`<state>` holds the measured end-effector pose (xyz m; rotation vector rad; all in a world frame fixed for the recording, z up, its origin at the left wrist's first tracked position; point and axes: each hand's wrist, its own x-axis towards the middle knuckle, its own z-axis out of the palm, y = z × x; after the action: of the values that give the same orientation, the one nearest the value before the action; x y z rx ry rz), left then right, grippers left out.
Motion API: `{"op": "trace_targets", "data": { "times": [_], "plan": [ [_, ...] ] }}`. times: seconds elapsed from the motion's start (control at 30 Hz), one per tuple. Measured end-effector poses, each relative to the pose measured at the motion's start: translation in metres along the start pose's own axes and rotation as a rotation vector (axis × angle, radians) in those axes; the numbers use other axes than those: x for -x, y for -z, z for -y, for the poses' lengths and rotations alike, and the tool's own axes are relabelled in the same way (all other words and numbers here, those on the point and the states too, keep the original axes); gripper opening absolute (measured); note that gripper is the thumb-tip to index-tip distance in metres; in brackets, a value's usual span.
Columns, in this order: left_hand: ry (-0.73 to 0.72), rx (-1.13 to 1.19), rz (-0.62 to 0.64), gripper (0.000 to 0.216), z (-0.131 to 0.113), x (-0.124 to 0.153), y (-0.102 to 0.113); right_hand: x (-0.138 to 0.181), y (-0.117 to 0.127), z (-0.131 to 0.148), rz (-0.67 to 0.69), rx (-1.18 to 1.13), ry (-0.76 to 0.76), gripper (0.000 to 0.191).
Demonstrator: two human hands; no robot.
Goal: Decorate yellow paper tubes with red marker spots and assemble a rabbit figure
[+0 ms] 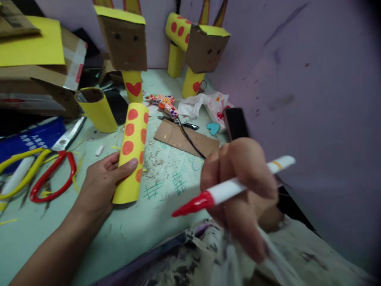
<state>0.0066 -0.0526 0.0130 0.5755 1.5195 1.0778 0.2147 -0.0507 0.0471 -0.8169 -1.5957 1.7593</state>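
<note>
My left hand [102,180] is wrapped round the lower part of a yellow paper tube [126,186], its thumb across the front. Orange-red dots cover the tube, which leans slightly to the right over the table. On the right, close to the camera, my right hand [242,190] pinches a marker [228,190] with a white barrel. The marker's red tip end points left and down, apart from the tube. Behind the tube, a second, plain yellow tube [99,113] stands tilted on the table.
Two cardboard animal figures [129,45] [205,49] stand at the back. Scissors with red and yellow handles [64,145] lie at left, near a cardboard box [32,79]. A patterned glue gun [166,105], cardboard strip [184,137], blue heart [213,128] and phone [236,123] lie beyond my hands.
</note>
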Motion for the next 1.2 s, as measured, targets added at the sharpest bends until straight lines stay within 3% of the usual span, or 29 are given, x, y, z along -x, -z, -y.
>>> {"op": "trace_targets", "data": {
  "times": [0.07, 0.13, 0.23, 0.3, 0.43, 0.63, 0.7, 0.83, 0.93, 1.03, 1.13, 1.2],
  "plan": [
    [-0.002, -0.007, -0.005, 0.035, -0.001, 0.001, -0.002, -0.005, -0.002, -0.001, 0.327, -0.492, 0.184, 0.044],
    [-0.018, -0.011, -0.013, 0.031, -0.002, 0.001, -0.003, -0.012, -0.003, -0.005, 0.428, -0.669, 0.290, 0.036],
    [-0.051, -0.040, -0.053, 0.026, 0.000, 0.001, -0.004, -0.015, -0.003, -0.008, 0.498, -0.686, 0.319, 0.030],
    [-0.054, -0.050, -0.048, 0.025, 0.000, 0.001, -0.003, -0.013, -0.002, -0.006, 0.515, -0.679, 0.256, 0.028],
    [-0.037, -0.059, 0.017, 0.030, -0.001, 0.003, -0.001, -0.006, -0.005, -0.007, 0.411, -0.688, 0.137, 0.018],
    [-0.030, -0.077, 0.032, 0.028, -0.003, 0.004, 0.001, -0.014, -0.003, -0.019, 0.542, -0.542, 0.236, 0.035],
    [-0.044, -0.021, 0.075, 0.028, 0.000, 0.002, 0.003, -0.022, 0.003, -0.021, 0.443, -0.434, 0.272, 0.033],
    [-0.050, 0.040, 0.145, 0.033, 0.007, -0.001, 0.008, -0.046, 0.019, -0.025, -0.064, -0.357, 0.344, 0.024],
    [0.000, 0.131, 0.240, 0.030, 0.009, 0.000, 0.009, -0.063, 0.026, -0.032, -0.311, -0.397, 0.358, 0.021],
    [0.054, 0.186, 0.287, 0.026, 0.009, 0.002, 0.008, -0.071, 0.026, -0.037, -0.536, -0.294, 0.377, 0.024],
    [0.125, 0.217, 0.342, 0.024, 0.009, 0.003, 0.006, -0.071, 0.023, -0.040, -0.691, -0.135, 0.394, 0.021],
    [0.168, 0.237, 0.353, 0.024, 0.010, 0.003, 0.006, -0.071, 0.021, -0.041, -0.713, -0.060, 0.398, 0.019]
  ]
}}
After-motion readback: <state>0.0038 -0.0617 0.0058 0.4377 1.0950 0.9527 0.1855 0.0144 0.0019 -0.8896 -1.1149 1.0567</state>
